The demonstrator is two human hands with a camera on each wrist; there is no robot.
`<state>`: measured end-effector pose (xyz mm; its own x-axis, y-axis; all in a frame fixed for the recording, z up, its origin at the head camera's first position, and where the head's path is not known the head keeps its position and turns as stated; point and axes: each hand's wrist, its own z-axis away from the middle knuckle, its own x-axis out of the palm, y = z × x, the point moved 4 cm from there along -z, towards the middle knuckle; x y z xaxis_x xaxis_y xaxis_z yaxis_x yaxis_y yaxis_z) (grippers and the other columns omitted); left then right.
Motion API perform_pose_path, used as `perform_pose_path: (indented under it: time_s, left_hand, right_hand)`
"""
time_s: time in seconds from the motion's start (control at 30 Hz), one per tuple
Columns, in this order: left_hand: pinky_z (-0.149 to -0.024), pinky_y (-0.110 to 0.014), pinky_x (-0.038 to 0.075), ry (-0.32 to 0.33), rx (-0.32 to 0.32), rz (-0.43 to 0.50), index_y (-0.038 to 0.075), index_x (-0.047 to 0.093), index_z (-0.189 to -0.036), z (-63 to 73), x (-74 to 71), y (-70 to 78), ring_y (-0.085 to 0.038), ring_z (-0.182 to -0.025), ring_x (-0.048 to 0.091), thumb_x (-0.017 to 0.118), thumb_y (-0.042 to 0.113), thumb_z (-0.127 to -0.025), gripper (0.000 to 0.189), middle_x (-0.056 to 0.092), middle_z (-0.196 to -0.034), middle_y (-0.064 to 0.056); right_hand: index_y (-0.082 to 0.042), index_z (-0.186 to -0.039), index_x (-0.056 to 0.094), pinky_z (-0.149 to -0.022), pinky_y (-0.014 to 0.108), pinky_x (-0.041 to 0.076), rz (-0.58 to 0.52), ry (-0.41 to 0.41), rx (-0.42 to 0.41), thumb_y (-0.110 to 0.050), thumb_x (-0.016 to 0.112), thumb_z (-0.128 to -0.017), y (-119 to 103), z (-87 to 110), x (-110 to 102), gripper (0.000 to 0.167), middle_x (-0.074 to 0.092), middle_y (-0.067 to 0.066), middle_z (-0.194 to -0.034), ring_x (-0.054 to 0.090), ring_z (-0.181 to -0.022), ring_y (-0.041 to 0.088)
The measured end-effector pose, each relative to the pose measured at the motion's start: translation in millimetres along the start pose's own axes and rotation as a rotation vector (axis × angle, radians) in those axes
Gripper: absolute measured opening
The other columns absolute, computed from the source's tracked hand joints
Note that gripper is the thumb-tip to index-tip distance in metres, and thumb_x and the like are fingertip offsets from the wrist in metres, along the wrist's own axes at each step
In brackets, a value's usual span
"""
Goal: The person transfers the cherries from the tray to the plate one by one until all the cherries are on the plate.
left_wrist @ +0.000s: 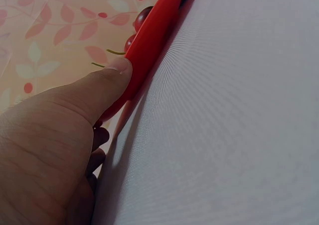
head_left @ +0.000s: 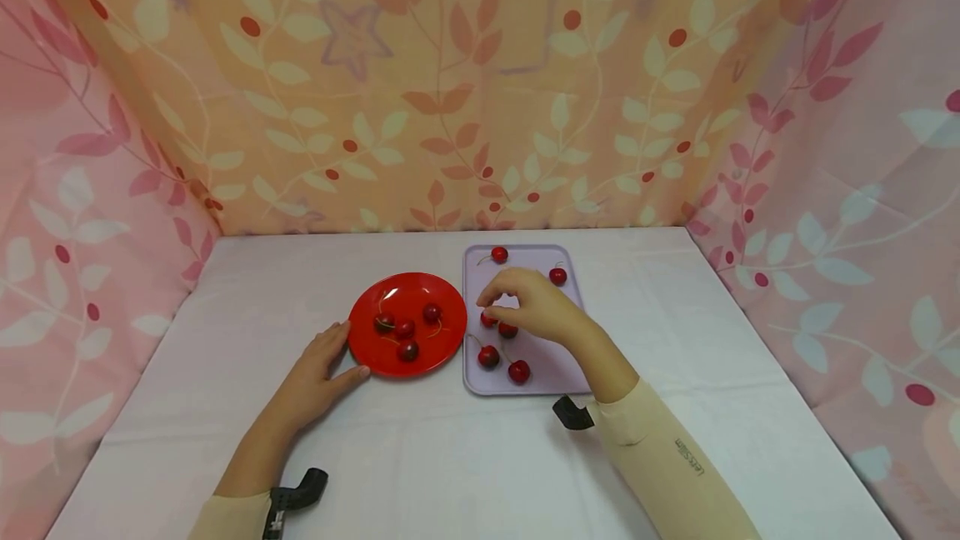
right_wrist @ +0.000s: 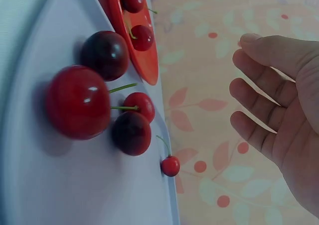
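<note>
My left hand (head_left: 318, 377) rests against the left side of a red plate (head_left: 405, 369), fingers along its edge and thumb at the near rim. In the left wrist view, the thumb (left_wrist: 117, 70) presses against the plate's rim. Several cherries with green stems, such as a dark red cherry (head_left: 408, 350), lie on the plate. Over the lilac tray (head_left: 555, 369) hovers my right hand (head_left: 543, 307), fingers bent loosely and holding nothing. Below its fingertips are a bright red cherry (head_left: 488, 319) and a darker cherry (head_left: 508, 330).
Two cherries lie near the tray's front left, one a large red cherry (head_left: 519, 372). Farther back on the tray are another cherry (head_left: 499, 254) and a cherry at right (head_left: 558, 276). A white cloth (head_left: 420, 457) covers the table, with patterned curtains (head_left: 480, 107) around it.
</note>
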<state>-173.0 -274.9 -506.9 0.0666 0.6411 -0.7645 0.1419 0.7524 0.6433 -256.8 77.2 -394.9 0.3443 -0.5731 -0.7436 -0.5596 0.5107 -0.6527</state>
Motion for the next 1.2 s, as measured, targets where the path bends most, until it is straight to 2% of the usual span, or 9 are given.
perform_pose_path:
  time_s: [0.07,0.3,0.43,0.53,0.73,0.97,1.2]
  left_hand:
    - [-0.119,-0.070,0.023,-0.004,-0.003,-0.001,0.012,0.029,-0.163,0.6,0.4,0.5,-0.045,-0.154,0.022,0.073,0.053,-0.090,0.094,0.029,-0.166,-0.019]
    - [-0.116,-0.073,0.024,0.001,-0.029,-0.008,0.013,0.026,-0.163,6.5,-1.0,-4.5,-0.047,-0.153,0.020,0.072,0.055,-0.091,0.095,0.027,-0.167,-0.020]
    - [-0.117,-0.073,0.024,-0.003,-0.022,-0.003,0.013,0.026,-0.163,5.5,-1.1,-5.7,-0.046,-0.154,0.020,0.072,0.055,-0.091,0.096,0.027,-0.167,-0.020]
    - [-0.116,-0.073,0.024,-0.005,-0.024,-0.012,0.014,0.025,-0.164,5.0,-2.4,-6.3,-0.047,-0.154,0.020,0.072,0.055,-0.091,0.096,0.026,-0.167,-0.020]
    - [-0.115,-0.075,0.025,-0.008,-0.043,-0.015,0.013,0.024,-0.164,6.2,-4.0,-6.4,-0.048,-0.153,0.020,0.072,0.054,-0.091,0.097,0.026,-0.167,-0.021]
    - [-0.116,-0.074,0.024,-0.011,-0.028,-0.012,0.014,0.025,-0.164,2.7,0.1,-3.0,-0.046,-0.154,0.020,0.073,0.053,-0.091,0.096,0.027,-0.167,-0.020]
    - [-0.117,-0.073,0.023,-0.021,-0.019,-0.009,0.012,0.026,-0.163,-0.6,1.0,1.5,-0.046,-0.154,0.020,0.073,0.053,-0.091,0.096,0.026,-0.167,-0.020]
  right_hand:
    - [-0.018,-0.106,0.077,-0.097,0.038,0.055,-0.001,0.006,-0.003,-0.015,0.076,-0.094,3,8.2,1,0.013,0.072,-0.011,-0.100,0.063,-0.102,0.011]
    - [-0.021,-0.107,0.078,-0.098,0.041,0.054,-0.017,0.006,-0.030,-0.015,0.077,-0.092,7,27.0,8,0.015,0.072,-0.012,-0.103,0.063,-0.107,0.017]
    - [-0.022,-0.106,0.078,-0.100,0.043,0.054,-0.016,0.014,-0.040,-0.013,0.077,-0.093,13,34.0,11,0.016,0.072,-0.012,-0.102,0.063,-0.105,0.015]
    - [-0.022,-0.105,0.078,-0.100,0.042,0.054,-0.020,0.021,-0.048,-0.012,0.076,-0.093,17,35.4,14,0.016,0.072,-0.011,-0.100,0.064,-0.104,0.016]
    - [-0.014,-0.107,0.078,-0.101,0.035,0.053,0.000,-0.006,-0.035,-0.014,0.077,-0.093,23,33.2,18,0.014,0.071,-0.013,-0.100,0.062,-0.103,0.012]
    - [-0.011,-0.110,0.078,-0.100,0.042,0.054,0.017,-0.035,0.020,-0.015,0.077,-0.092,30,38.9,19,0.019,0.072,-0.007,-0.103,0.062,-0.104,0.016]
    - [-0.011,-0.111,0.078,-0.098,0.039,0.054,0.039,-0.037,0.021,-0.016,0.078,-0.092,36,41.8,23,0.020,0.072,-0.005,-0.103,0.062,-0.103,0.017]
